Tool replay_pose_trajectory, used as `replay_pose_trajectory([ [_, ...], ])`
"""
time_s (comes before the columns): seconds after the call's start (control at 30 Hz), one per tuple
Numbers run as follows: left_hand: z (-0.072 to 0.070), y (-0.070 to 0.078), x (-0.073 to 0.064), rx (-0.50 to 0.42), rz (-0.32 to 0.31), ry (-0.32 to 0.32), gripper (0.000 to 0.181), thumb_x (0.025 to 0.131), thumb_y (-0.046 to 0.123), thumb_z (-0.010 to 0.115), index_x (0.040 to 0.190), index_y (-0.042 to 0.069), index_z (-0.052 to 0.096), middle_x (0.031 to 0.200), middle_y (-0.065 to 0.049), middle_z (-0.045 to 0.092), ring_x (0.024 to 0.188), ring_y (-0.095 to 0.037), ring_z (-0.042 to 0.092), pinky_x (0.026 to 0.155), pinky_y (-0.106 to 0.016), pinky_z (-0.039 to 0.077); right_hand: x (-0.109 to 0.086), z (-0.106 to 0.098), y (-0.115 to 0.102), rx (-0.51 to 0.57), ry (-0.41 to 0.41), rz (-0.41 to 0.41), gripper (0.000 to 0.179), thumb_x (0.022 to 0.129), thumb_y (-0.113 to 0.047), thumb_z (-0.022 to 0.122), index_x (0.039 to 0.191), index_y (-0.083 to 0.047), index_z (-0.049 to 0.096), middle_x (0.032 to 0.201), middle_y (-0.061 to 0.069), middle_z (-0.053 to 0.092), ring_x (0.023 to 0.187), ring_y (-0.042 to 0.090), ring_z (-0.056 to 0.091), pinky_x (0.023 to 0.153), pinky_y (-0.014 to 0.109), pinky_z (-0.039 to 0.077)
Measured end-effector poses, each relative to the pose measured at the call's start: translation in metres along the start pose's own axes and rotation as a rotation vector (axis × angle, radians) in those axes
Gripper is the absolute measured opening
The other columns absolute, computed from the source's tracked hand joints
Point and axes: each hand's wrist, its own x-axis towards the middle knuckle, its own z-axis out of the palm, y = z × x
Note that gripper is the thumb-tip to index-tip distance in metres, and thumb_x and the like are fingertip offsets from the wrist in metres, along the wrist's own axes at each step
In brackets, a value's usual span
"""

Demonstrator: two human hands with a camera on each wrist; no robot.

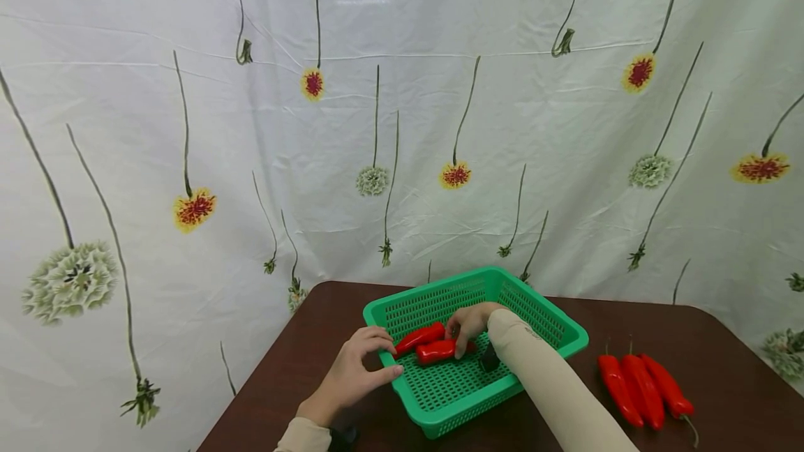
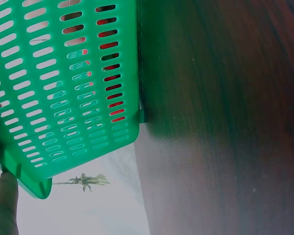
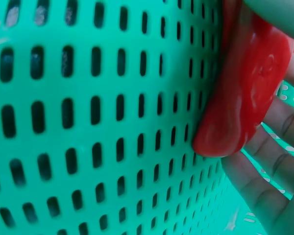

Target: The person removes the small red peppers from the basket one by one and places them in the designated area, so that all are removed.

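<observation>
A green plastic basket (image 1: 430, 413) with slotted walls sits on the table. My left hand (image 1: 354, 365) holds its left rim, fingers bent over the edge and thumb lying on the rim nearer me. In the left wrist view one fingertip (image 2: 7, 183) meets the rim from outside. My right hand (image 1: 472, 321) reaches down into the basket and grips a red pepper (image 1: 435, 351), which lies across its fingers (image 3: 279, 147) in the right wrist view. Just behind that pepper lies another red pepper (image 1: 417, 337), pointing toward the left rim.
Several red peppers (image 1: 643, 389) lie side by side on the dark brown table (image 1: 289, 347), right of the basket and beyond my right forearm. A white flower-patterned cloth (image 1: 414, 131) hangs behind the table's far edge.
</observation>
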Motion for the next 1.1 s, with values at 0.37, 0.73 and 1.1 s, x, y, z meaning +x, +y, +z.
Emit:
replay_pose_trajectory([
  [0.37,0.0003,-0.0012,-0.0002,0.009,0.029,0.010,0.014,0.086,0.030,0.080,0.096,0.026,0.072,0.118,0.004,0.065,0.118,-0.021,0.056,0.099,-0.049,0.051,-0.0011,-0.0011,0.0008,0.005,-0.032,-0.036,0.022,0.086,-0.011,0.078,0.104,-0.016,0.067,0.103,-0.004,0.063,0.092,0.013,0.054,0.079,0.029,0.047],
  [0.73,0.0005,-0.0024,-0.0004,0.011,0.038,0.014,0.013,0.086,0.027,0.080,0.096,0.027,0.072,0.118,0.004,0.066,0.117,-0.021,0.056,0.099,-0.049,0.051,-0.0002,-0.0005,0.0027,0.006,-0.024,-0.051,0.019,0.086,-0.014,0.078,0.102,-0.018,0.069,0.099,-0.004,0.064,0.088,0.012,0.052,0.076,0.028,0.045],
  [1.1,-0.0006,-0.0016,-0.0011,0.001,0.032,0.006,0.013,0.086,0.030,0.079,0.096,0.029,0.071,0.118,0.004,0.066,0.118,-0.021,0.056,0.099,-0.050,0.051,-0.0064,-0.0020,0.0031,0.033,-0.038,-0.062,0.023,0.086,-0.014,0.077,0.107,-0.016,0.069,0.102,-0.003,0.063,0.089,0.011,0.051,0.078,0.026,0.046],
])
